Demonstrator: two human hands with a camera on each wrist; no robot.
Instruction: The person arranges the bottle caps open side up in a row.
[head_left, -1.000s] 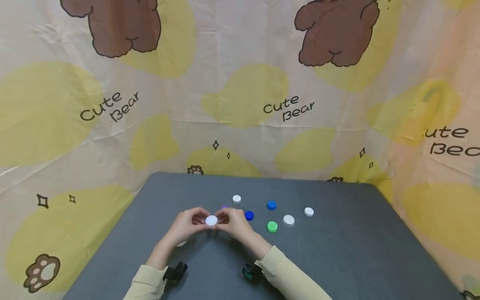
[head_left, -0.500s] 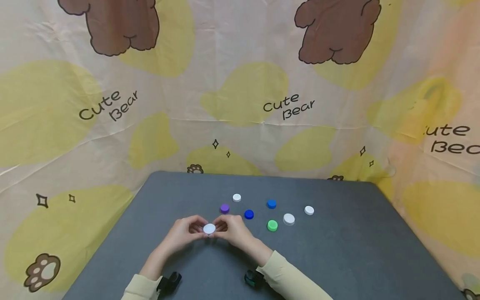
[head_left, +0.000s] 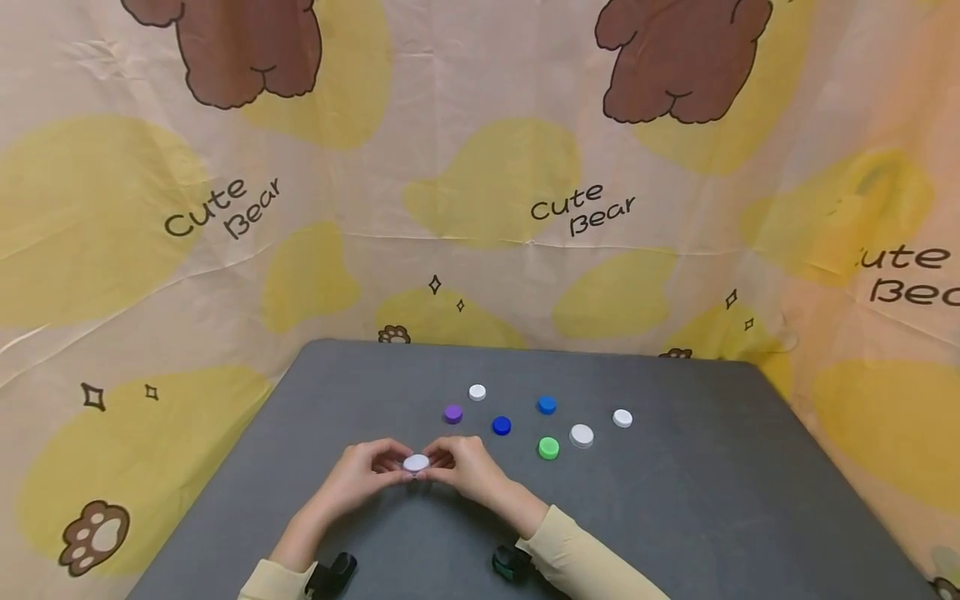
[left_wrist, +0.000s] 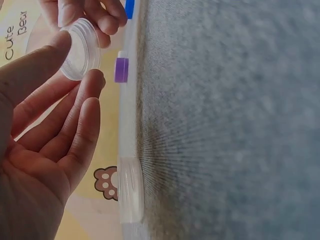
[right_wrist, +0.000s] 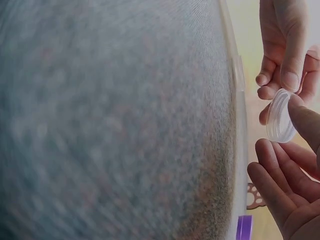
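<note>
Lid, white, round: was held above the tabletop, left of centre, between the fingers of the left hand and right hand, pinched at both sides. Purple cap: lay beyond, slightly right.

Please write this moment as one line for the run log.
left hand: pinches translucent lid; right hand: pinches same lid; lid: off table; on table: purple cap, green cap, others

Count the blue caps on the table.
2: the lighter blue cap, farther back; the darker blue cap, between the purple cap and green cap. The left hand and right hand might hide others.
</note>
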